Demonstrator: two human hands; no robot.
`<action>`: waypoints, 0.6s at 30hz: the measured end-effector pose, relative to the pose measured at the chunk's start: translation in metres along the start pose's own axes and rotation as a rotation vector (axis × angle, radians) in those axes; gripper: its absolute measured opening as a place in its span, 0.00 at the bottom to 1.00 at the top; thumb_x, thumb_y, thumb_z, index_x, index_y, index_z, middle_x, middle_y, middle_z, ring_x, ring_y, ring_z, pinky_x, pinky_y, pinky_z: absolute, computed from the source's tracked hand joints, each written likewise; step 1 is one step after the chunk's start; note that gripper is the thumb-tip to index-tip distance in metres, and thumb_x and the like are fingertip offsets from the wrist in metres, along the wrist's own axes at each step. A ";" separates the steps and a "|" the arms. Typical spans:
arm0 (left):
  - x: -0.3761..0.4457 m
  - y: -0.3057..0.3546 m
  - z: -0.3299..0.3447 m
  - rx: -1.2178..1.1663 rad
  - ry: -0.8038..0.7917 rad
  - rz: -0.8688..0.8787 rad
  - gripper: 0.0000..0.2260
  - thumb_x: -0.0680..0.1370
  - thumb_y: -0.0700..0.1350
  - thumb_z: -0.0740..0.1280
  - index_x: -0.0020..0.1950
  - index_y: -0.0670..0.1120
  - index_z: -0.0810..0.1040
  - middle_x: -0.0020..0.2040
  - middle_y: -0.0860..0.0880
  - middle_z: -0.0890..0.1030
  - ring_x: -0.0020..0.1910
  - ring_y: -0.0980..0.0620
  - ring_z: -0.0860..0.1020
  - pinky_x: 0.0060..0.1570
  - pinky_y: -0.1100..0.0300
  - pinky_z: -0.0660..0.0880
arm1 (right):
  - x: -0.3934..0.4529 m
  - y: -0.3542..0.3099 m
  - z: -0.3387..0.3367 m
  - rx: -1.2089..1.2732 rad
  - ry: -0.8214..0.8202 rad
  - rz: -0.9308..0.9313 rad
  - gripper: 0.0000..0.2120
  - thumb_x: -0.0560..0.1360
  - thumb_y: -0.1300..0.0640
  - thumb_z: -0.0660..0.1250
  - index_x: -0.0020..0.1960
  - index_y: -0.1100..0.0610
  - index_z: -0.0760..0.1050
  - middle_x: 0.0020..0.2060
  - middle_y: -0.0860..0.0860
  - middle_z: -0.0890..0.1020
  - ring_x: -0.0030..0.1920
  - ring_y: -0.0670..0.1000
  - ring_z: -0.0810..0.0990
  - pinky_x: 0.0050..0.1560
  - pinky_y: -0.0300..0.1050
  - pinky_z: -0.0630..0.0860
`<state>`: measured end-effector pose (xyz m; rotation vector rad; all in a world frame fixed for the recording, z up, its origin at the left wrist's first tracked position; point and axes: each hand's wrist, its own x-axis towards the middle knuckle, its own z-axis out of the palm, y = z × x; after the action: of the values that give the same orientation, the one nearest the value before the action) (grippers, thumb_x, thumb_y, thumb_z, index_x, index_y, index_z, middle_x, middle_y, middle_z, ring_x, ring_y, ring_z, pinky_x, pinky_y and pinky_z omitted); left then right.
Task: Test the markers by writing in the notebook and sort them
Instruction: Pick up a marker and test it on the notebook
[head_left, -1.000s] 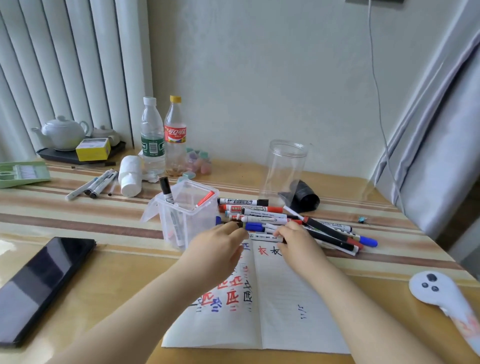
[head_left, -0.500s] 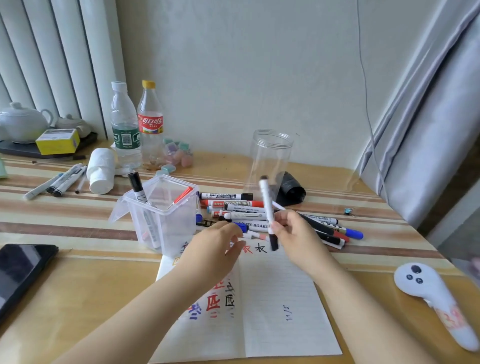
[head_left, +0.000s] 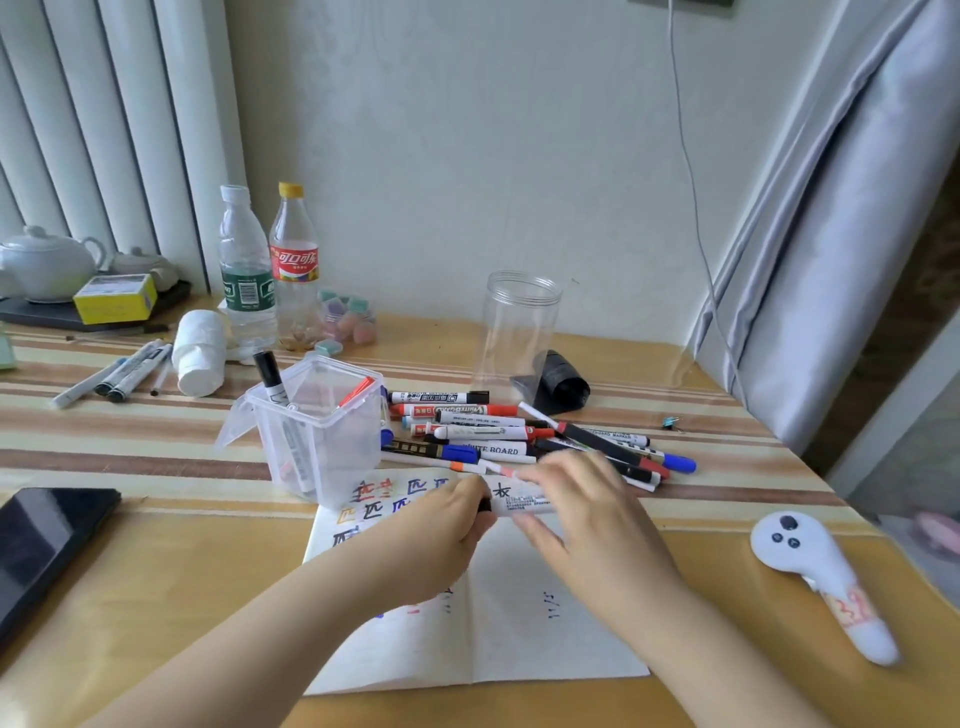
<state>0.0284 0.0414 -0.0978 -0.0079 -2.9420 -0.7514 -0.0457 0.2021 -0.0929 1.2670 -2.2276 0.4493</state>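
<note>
An open notebook (head_left: 498, 623) lies on the table, its left page covered in coloured test marks. Over its top edge I hold a white marker (head_left: 522, 505) level between both hands. My left hand (head_left: 447, 525) grips its black cap end. My right hand (head_left: 582, 514) holds the barrel, fingers wrapped over it. Behind them lies a pile of markers (head_left: 493, 431) with black, red and blue caps. A clear plastic box (head_left: 317, 426) to the left holds a black-capped and a red marker.
A tall clear jar (head_left: 519, 327) and a black lid (head_left: 563, 387) stand behind the pile. Two bottles (head_left: 270, 270), a white roll (head_left: 200, 353), loose pens (head_left: 119, 371), a teapot tray, a phone (head_left: 41, 545) at left and a white controller (head_left: 815, 571) at right share the table.
My right hand lifted a white marker from the pile, held it upright, then brought it down level over the notebook. My left hand moved in and took the cap end.
</note>
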 end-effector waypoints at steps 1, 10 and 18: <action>-0.003 0.003 0.000 -0.011 -0.034 0.014 0.10 0.81 0.49 0.52 0.54 0.44 0.66 0.51 0.49 0.73 0.49 0.49 0.71 0.50 0.57 0.67 | -0.001 0.000 0.003 -0.085 -0.025 -0.107 0.16 0.66 0.51 0.74 0.52 0.54 0.79 0.46 0.45 0.80 0.48 0.48 0.78 0.50 0.41 0.75; -0.013 0.003 -0.001 0.046 -0.112 0.084 0.10 0.81 0.50 0.51 0.49 0.46 0.67 0.46 0.46 0.77 0.44 0.47 0.75 0.47 0.51 0.72 | -0.009 -0.001 0.009 -0.340 -0.104 -0.352 0.19 0.70 0.46 0.70 0.57 0.55 0.80 0.26 0.46 0.76 0.23 0.46 0.74 0.19 0.37 0.62; 0.000 0.004 -0.002 0.144 -0.108 -0.022 0.11 0.81 0.53 0.51 0.47 0.46 0.64 0.45 0.47 0.75 0.41 0.48 0.73 0.41 0.54 0.69 | -0.002 0.010 -0.009 0.135 -0.501 0.243 0.29 0.79 0.46 0.55 0.75 0.46 0.45 0.33 0.47 0.75 0.36 0.52 0.75 0.39 0.48 0.72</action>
<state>0.0288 0.0438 -0.0939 -0.0046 -3.0965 -0.5561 -0.0512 0.2128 -0.0871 1.2884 -2.8343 0.4091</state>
